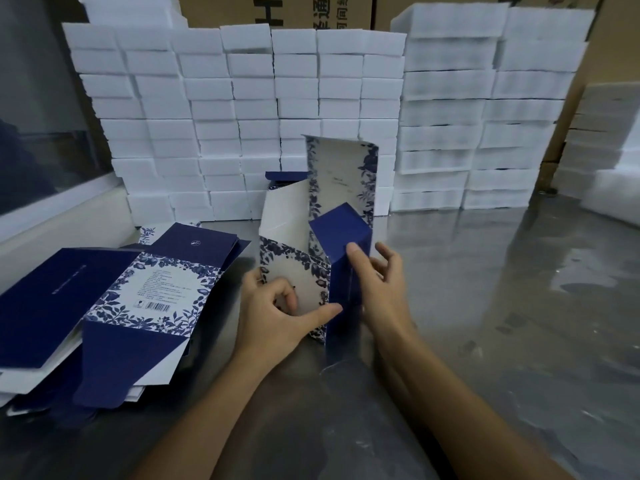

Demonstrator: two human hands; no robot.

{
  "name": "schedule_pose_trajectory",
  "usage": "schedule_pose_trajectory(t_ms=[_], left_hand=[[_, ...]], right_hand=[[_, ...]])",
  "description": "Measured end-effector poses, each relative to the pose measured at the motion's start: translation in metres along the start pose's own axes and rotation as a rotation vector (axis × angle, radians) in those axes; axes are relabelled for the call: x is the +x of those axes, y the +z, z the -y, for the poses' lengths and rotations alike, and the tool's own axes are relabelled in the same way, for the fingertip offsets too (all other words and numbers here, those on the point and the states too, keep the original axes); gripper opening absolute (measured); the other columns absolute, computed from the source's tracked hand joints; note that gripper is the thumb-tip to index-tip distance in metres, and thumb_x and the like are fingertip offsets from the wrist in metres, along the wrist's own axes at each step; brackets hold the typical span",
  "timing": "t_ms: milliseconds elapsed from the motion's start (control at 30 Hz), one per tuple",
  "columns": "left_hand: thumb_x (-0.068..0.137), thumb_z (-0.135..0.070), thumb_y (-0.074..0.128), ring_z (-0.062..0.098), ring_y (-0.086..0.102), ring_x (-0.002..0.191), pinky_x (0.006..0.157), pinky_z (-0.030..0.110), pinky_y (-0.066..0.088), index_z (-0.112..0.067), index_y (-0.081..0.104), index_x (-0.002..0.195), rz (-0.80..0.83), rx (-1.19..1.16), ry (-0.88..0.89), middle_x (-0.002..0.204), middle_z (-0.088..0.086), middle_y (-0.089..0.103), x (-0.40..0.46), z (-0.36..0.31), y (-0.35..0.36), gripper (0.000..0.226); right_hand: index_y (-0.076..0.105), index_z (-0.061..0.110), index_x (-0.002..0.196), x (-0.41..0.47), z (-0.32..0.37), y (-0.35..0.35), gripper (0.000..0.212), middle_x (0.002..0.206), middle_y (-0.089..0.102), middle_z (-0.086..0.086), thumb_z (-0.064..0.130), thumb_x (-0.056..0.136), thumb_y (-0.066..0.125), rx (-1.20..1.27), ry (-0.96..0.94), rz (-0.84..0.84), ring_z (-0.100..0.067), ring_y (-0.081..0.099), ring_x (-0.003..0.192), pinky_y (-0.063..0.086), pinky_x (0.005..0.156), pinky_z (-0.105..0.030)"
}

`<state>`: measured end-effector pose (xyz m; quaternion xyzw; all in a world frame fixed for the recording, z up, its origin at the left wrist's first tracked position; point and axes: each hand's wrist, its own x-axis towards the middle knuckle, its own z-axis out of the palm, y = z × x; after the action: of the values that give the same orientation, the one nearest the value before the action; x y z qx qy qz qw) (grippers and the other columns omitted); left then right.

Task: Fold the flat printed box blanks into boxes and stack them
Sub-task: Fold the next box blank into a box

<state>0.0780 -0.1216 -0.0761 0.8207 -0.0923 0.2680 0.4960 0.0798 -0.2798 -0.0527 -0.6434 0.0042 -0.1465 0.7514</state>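
A half-folded box (341, 188), white with blue flower print and dark blue panels, stands upright at the middle of the steel table (485, 306). Its long lid panel rises at the back and a dark blue flap is bent over near the top. My left hand (273, 313) grips the printed front panel at its lower left edge, thumb stretched to the blue corner. My right hand (377, 282) holds the dark blue side panel, fingers curled round its right edge. A pile of flat printed blanks (114, 306) lies on the table to the left.
A high wall of white foam blocks (242, 98) stands behind the box, with taller stacks (485, 116) at the right. Brown cartons (294, 12) rise behind them. A window ledge (59, 216) runs along the left.
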Motion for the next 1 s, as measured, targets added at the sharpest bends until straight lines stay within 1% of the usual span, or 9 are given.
schedule_pose_trajectory(t_ms=[100,233,333,433,600,700,767,933,1000], left_hand=[[0.039,-0.073,0.076,-0.011,0.049,0.095,0.069,0.021,0.046,-0.023,0.043,0.054,-0.09,0.063,-0.027,0.099,-0.012,0.044,-0.002,0.0,0.005,0.062],[0.039,-0.075,0.074,0.006,0.056,0.087,0.07,0.039,0.054,-0.022,0.04,0.052,-0.121,0.128,-0.045,0.095,-0.015,0.043,-0.004,-0.006,0.008,0.064],[0.041,-0.073,0.074,0.007,0.057,0.088,0.068,0.039,0.054,-0.02,0.038,0.052,-0.113,0.151,-0.029,0.097,-0.018,0.042,-0.006,-0.006,0.009,0.066],[0.042,-0.075,0.074,0.008,0.058,0.087,0.064,0.038,0.053,-0.02,0.035,0.051,-0.128,0.201,0.01,0.099,-0.014,0.042,-0.007,-0.007,0.01,0.068],[0.047,-0.073,0.076,0.016,0.057,0.092,0.066,0.042,0.053,-0.023,0.031,0.051,-0.137,0.254,0.078,0.103,-0.008,0.042,-0.008,-0.009,0.012,0.068],[0.047,-0.072,0.075,0.017,0.056,0.099,0.07,0.046,0.052,-0.022,0.03,0.052,-0.133,0.242,0.097,0.105,-0.006,0.043,-0.009,-0.011,0.012,0.067],[0.047,-0.071,0.075,0.018,0.057,0.1,0.07,0.046,0.053,-0.022,0.031,0.052,-0.116,0.232,0.079,0.107,-0.005,0.044,-0.009,-0.011,0.011,0.066],[0.045,-0.067,0.076,0.014,0.059,0.089,0.068,0.039,0.053,-0.021,0.03,0.052,-0.076,0.219,0.067,0.109,-0.008,0.047,-0.009,-0.012,0.01,0.065],[0.044,-0.066,0.076,0.01,0.059,0.088,0.069,0.038,0.053,-0.02,0.031,0.052,-0.056,0.187,0.074,0.108,-0.009,0.049,-0.009,-0.012,0.01,0.065]], right_hand=[[0.029,0.045,0.146,-0.002,-0.002,0.005,0.085,0.124,0.049,0.025,0.057,0.076,0.075,-0.01,-0.094,0.048,0.021,0.057,0.098,0.053,0.075,-0.011],[0.051,0.046,0.118,-0.007,0.002,0.009,0.051,0.124,0.056,0.016,0.06,0.073,0.07,-0.093,-0.188,0.006,-0.003,0.059,0.114,0.054,0.091,-0.03],[0.058,0.026,0.087,-0.005,0.011,0.009,0.035,0.089,0.064,0.008,0.055,0.075,0.073,-0.117,-0.112,-0.065,-0.008,0.061,0.079,0.049,0.069,-0.025],[0.051,0.013,0.06,-0.005,0.02,0.009,0.041,0.052,0.046,0.001,0.04,0.085,0.07,-0.074,0.043,0.032,-0.012,0.041,0.047,0.037,0.045,-0.019],[0.042,-0.005,0.053,-0.008,0.034,0.009,0.04,0.056,0.037,-0.014,0.015,0.085,0.055,-0.124,-0.046,0.005,-0.019,0.028,0.049,0.026,0.04,-0.022],[0.04,-0.002,0.051,-0.009,0.038,0.006,0.038,0.055,0.034,-0.013,0.01,0.084,0.054,-0.097,-0.052,-0.007,-0.018,0.024,0.04,0.024,0.037,-0.02],[0.041,-0.005,0.052,-0.01,0.035,0.008,0.041,0.054,0.034,-0.014,0.014,0.085,0.055,-0.099,-0.037,-0.001,-0.019,0.026,0.046,0.024,0.039,-0.021],[0.04,0.012,0.052,0.0,0.028,0.001,0.053,0.047,0.036,-0.004,0.037,0.094,0.062,-0.08,0.032,-0.091,-0.015,0.03,0.042,0.027,0.04,-0.021],[0.039,0.013,0.051,0.005,0.029,-0.007,0.055,0.046,0.035,-0.003,0.036,0.094,0.063,-0.106,-0.001,-0.127,-0.014,0.028,0.041,0.026,0.04,-0.021]])
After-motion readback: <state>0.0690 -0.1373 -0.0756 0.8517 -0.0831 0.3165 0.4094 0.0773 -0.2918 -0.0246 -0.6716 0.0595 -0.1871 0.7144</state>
